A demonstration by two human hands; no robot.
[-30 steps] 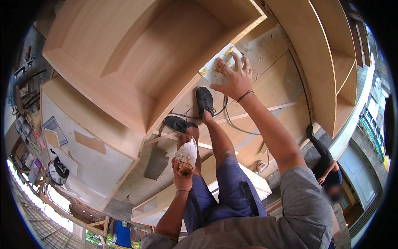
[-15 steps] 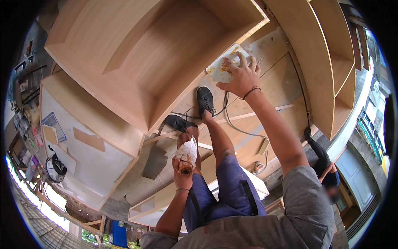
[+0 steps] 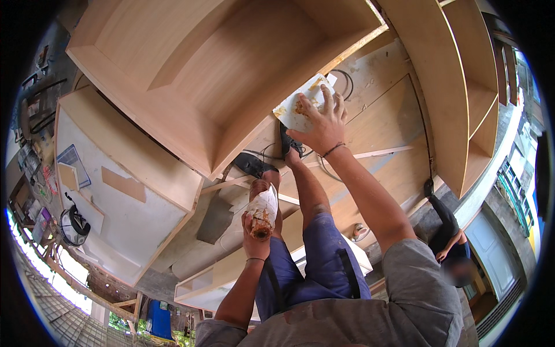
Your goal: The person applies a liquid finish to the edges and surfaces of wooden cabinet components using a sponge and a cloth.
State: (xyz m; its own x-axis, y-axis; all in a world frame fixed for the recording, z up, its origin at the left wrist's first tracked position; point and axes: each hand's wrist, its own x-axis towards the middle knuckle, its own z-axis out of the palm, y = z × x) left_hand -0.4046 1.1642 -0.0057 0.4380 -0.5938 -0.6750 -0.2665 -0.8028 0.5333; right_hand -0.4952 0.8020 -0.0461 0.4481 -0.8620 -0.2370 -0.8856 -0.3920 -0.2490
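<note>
White, crumpled-looking wrapped container [image 3: 264, 209], streaked rusty brown, dark round end facing the camera. Left hand [image 3: 255, 246] is clamped around it; body points toward 12–1 o'clock from that hand. White panel [image 3: 293, 117], smeared orange-brown, sits at 10 o'clock from right hand [image 3: 324, 128], fingers spread over it; can't tell if they grip. Panel is beside the wooden cabinet's [image 3: 202, 92] edge. Hands well apart.

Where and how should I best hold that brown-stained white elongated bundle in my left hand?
Probably around the side of the brown-stained white elongated bundle, from its left, as your left hand does: the long, rounded body suits wrapping fingers. Avoid the end lowest in view, which looks smeared brown.
</note>
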